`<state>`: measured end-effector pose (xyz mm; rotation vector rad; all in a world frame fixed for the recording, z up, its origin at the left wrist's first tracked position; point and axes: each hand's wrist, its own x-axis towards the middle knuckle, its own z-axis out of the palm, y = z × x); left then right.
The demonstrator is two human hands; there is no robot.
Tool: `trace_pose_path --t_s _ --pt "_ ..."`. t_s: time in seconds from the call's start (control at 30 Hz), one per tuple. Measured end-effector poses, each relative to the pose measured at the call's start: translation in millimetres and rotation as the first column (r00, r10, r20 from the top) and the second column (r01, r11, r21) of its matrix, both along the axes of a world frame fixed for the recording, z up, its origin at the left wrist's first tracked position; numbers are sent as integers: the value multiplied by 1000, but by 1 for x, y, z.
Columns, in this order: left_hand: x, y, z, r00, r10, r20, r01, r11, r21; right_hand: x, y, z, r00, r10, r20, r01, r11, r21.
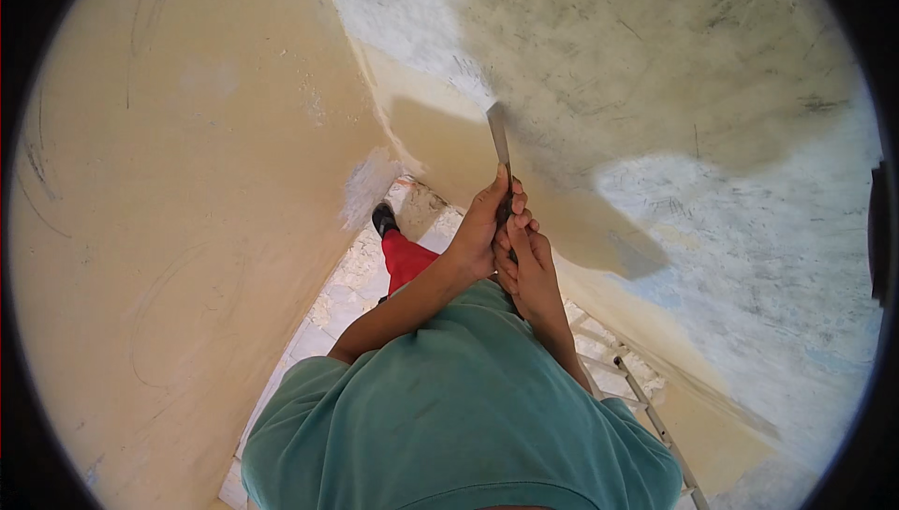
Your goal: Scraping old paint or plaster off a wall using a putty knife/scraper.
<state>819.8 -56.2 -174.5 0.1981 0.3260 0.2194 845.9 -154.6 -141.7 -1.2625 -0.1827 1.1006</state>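
Observation:
Both hands grip the dark handle of a scraper [498, 132], which looks like a putty knife with a flat metal blade. My left hand [484, 218] wraps the handle close to the blade, its thumb stretched along it. Lower down, my right hand [528, 250] closes around the handle's end. The blade's tip meets the wall [674, 53] in front of me, at the border between remaining cream paint [421, 74] and a scraped white and grey patch. My shadow covers part of that wall.
A cream-painted wall [211, 194] with dark scuffs stands at my left and meets the scraped wall in a corner. Paint flakes [340, 289] litter the floor. A metal ladder [650, 408] is at my right, behind my arm. A dark object [878, 236] shows at the far right.

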Motion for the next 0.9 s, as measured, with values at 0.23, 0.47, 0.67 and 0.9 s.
trace_pose_path --t_s 0.23,0.47,0.67,0.9 --pt "4 7 -6 990 132 -41 -133 991 -24 3 12 3 994 37 99 -26 994 -105" --pt "4 -1 -1 1000 -3 24 4 999 -46 9 -4 13 987 110 113 -89 981 -175" --pt "10 19 -4 999 54 4 -54 996 -64 8 23 6 989 59 137 -39 989 -141" --pt "8 21 -6 999 21 28 -18 997 -77 5 18 7 985 64 158 -41 988 -148"
